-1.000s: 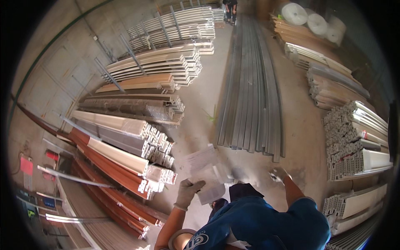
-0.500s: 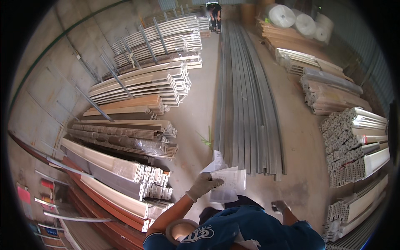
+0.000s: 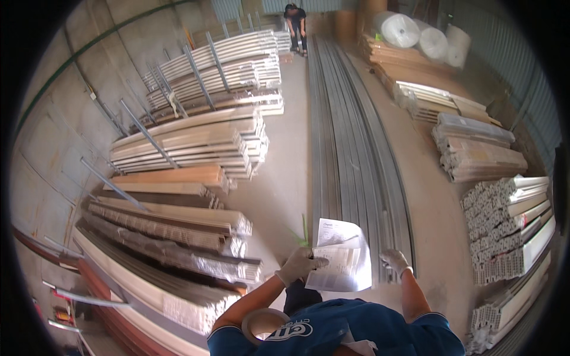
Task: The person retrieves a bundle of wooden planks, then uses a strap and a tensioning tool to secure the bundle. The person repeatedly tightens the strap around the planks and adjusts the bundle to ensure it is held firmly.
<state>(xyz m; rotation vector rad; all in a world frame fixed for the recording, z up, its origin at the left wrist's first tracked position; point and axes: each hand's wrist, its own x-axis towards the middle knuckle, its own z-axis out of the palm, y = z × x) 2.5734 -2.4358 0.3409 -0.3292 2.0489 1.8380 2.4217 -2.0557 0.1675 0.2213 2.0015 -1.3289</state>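
Observation:
My left hand (image 3: 296, 266), in a pale work glove, grips several white printed sheets of paper (image 3: 341, 261) at their left edge. The sheets spread out in front of my chest, light falling on their right side. My right hand (image 3: 396, 261), also gloved, is at the right of the papers, over the near ends of the long grey metal profiles (image 3: 356, 160). Its fingers are apart and hold nothing I can see; whether it touches the profiles I cannot tell. A tan ring like a tape roll (image 3: 248, 325) encircles my left arm.
Stacked white and brown profiles (image 3: 190, 151) line the left wall, with upright metal posts (image 3: 145, 132) among them. Wrapped bundles (image 3: 484, 157) and profile stacks (image 3: 507, 228) stand at right. White rolls (image 3: 399, 29) lie far right. Another person (image 3: 295, 26) bends at the far end.
The papers have opened out into a wider spread and tilt differently. My right hand has risen forward beside them. The view has shifted, and the far person stands slightly more to the left in it.

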